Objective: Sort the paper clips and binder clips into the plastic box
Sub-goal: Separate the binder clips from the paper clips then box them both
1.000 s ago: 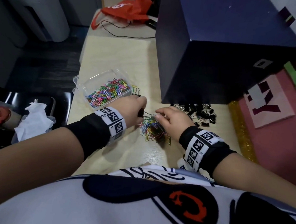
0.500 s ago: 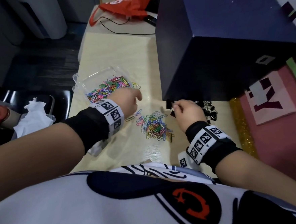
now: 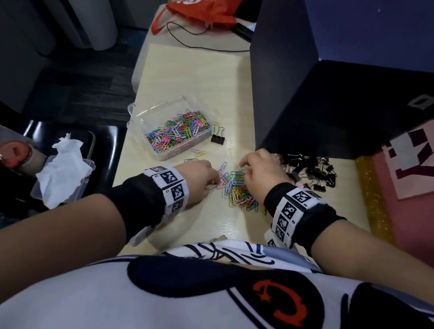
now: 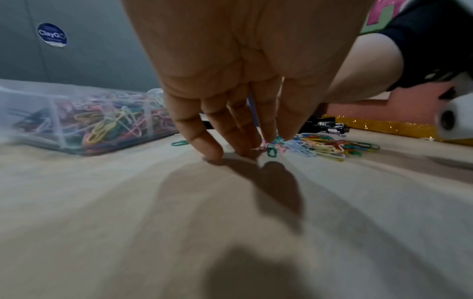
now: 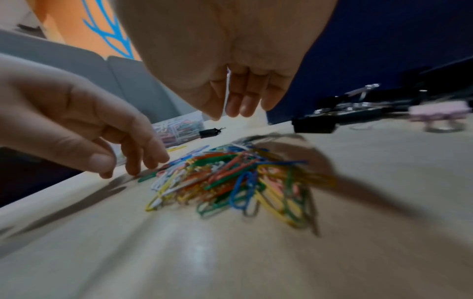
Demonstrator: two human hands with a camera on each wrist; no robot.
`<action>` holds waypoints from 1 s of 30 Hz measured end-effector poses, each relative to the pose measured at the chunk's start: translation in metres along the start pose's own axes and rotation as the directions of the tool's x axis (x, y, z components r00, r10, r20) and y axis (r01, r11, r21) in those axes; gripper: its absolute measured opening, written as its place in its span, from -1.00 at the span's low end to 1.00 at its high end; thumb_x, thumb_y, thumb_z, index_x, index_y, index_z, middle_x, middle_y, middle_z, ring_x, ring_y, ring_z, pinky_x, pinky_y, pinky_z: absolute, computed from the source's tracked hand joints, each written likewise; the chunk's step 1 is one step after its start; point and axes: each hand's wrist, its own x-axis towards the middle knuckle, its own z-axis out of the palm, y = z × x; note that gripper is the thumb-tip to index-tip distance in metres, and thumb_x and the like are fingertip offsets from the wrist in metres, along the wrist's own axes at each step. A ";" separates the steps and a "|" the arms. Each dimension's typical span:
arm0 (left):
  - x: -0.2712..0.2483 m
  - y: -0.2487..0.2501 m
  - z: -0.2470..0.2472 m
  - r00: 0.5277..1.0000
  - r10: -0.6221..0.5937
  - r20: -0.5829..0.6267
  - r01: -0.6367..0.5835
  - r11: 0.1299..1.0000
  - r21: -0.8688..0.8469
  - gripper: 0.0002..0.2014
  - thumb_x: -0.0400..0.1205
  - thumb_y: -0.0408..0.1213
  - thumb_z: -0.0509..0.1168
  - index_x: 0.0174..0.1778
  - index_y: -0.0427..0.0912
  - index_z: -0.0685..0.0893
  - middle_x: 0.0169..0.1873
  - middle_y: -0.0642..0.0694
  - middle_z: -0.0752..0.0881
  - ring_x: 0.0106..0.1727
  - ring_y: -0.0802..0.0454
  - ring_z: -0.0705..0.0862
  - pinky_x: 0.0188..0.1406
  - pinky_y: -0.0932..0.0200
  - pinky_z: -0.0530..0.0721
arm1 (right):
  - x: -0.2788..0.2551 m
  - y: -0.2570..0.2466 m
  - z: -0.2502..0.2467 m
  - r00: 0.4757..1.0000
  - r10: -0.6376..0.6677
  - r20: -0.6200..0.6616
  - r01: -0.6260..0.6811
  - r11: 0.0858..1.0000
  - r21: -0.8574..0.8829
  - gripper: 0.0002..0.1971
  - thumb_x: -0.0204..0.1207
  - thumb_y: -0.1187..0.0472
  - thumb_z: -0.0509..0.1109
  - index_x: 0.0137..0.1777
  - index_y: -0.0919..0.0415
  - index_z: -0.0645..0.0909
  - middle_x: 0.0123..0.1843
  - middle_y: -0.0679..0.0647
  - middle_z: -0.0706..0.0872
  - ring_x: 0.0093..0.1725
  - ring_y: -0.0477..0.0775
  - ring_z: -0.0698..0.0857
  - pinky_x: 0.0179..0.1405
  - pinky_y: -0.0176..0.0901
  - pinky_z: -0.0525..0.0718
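Head view, left to right: a crumpled white tissue (image 3: 62, 170) lies in a clear tub on a black chair beside the pale wooden counter (image 3: 191, 71). On the counter stands the clear rectangular plastic box (image 3: 140, 118), part filled with coloured paper clips; the left wrist view shows a divider wall in it, but which compartments are filled cannot be made out. A single black binder clip (image 3: 218, 139) lies just beside the box's right wall, and a few stray paper clips lie on the counter near the box's front edge.

Left hand (image 3: 196, 182): fingers extended downward, nearly straight, grip apart. In the left wrist view the fingertips (image 4: 212, 153) touch the counter at the left edge of the loose heap of coloured paper clips (image 3: 237, 191). Whether a clip is trapped under them cannot be told; that area is blurred.

Right hand (image 3: 261, 171): positioned over the heap's far side. In the right wrist view its fingers (image 5: 243, 105) are loosely curled with the tips above the counter, and nothing is visibly held. Motion blur degrades this view.

Right of that hand lies a pile of black binder clips (image 3: 311, 170), with a few pale pink ones at its near edge, partly hidden by the wrist. The pile lies against the base of the large dark blue box (image 3: 331, 53), whose top is cut off by the frame.
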 end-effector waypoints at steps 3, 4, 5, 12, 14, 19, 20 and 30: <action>0.001 -0.005 -0.002 0.993 -0.065 -0.101 0.063 0.998 -0.028 -0.61 0.64 -0.27 0.20 0.41 -0.02 0.54 0.27 -0.10 0.54 0.30 -0.12 0.57 0.30 0.01 0.57 | 0.013 -0.009 0.001 0.998 -0.021 0.067 0.021 1.000 -0.004 -0.69 0.62 0.26 0.18 0.31 0.07 0.55 0.32 0.09 0.50 0.38 0.13 0.43 0.41 -0.02 0.43; 0.002 -0.009 -0.002 0.983 -0.108 -0.147 0.105 0.994 -0.026 -0.59 0.63 -0.28 0.19 0.43 -0.04 0.52 0.29 -0.11 0.52 0.30 -0.13 0.56 0.29 -0.01 0.58 | 0.017 -0.012 0.002 0.997 -0.033 0.076 0.034 0.999 -0.008 -0.66 0.62 0.27 0.16 0.35 0.07 0.54 0.34 0.09 0.50 0.40 0.13 0.43 0.42 0.00 0.44; 0.002 -0.013 -0.002 0.973 -0.145 -0.179 0.145 0.989 -0.016 -0.57 0.63 -0.28 0.19 0.45 -0.07 0.49 0.32 -0.12 0.50 0.31 -0.14 0.54 0.28 -0.05 0.60 | 0.020 -0.013 0.003 0.995 -0.054 0.085 0.055 0.998 -0.012 -0.62 0.61 0.28 0.14 0.38 0.06 0.52 0.36 0.08 0.50 0.41 0.13 0.42 0.43 0.01 0.44; 0.002 -0.011 0.012 0.993 -0.045 -0.113 0.054 0.996 0.076 -0.55 0.59 -0.25 0.18 0.45 -0.10 0.48 0.38 -0.07 0.45 0.32 -0.15 0.42 0.27 -0.11 0.57 | 0.048 -0.029 0.003 0.966 -0.182 0.183 0.199 0.976 -0.082 -0.49 0.54 0.36 0.17 0.50 0.09 0.41 0.48 0.02 0.41 0.46 0.14 0.39 0.43 0.04 0.44; 0.002 -0.008 0.012 0.994 -0.012 -0.111 0.016 0.999 0.032 -0.47 0.60 -0.23 0.20 0.53 -0.01 0.40 0.37 -0.05 0.45 0.33 -0.13 0.43 0.25 -0.10 0.59 | 0.058 -0.033 -0.001 0.964 -0.193 0.184 0.216 0.970 -0.114 -0.46 0.53 0.32 0.25 0.54 0.10 0.37 0.54 0.03 0.35 0.49 0.18 0.37 0.45 0.07 0.43; 0.008 -0.015 -0.001 0.976 -0.090 -0.197 0.088 0.996 -0.020 -0.50 0.58 -0.26 0.19 0.49 -0.10 0.42 0.42 -0.13 0.44 0.40 -0.17 0.45 0.30 -0.13 0.57 | 0.077 -0.038 -0.003 0.935 -0.208 0.287 0.271 0.942 -0.199 -0.38 0.58 0.29 0.21 0.65 0.08 0.18 0.70 0.01 0.11 0.52 0.28 0.32 0.50 0.16 0.40; 0.010 -0.016 -0.003 0.975 -0.129 -0.183 0.132 0.991 0.001 -0.51 0.58 -0.25 0.20 0.47 -0.12 0.42 0.44 -0.15 0.41 0.43 -0.17 0.43 0.31 -0.15 0.57 | 0.077 -0.038 -0.003 0.930 -0.204 0.307 0.277 0.936 -0.219 -0.37 0.58 0.31 0.19 0.65 0.07 0.16 0.68 0.02 0.14 0.50 0.28 0.34 0.48 0.16 0.42; 0.008 -0.005 0.000 0.990 -0.065 -0.129 0.075 0.995 0.070 -0.55 0.62 -0.21 0.18 0.48 -0.06 0.44 0.43 -0.04 0.43 0.41 -0.13 0.42 0.29 -0.09 0.54 | 0.062 -0.025 0.000 0.969 -0.194 0.156 0.220 0.959 -0.177 -0.74 0.57 0.36 0.24 0.22 0.13 0.54 0.25 0.14 0.48 0.20 0.28 0.52 0.09 0.06 0.61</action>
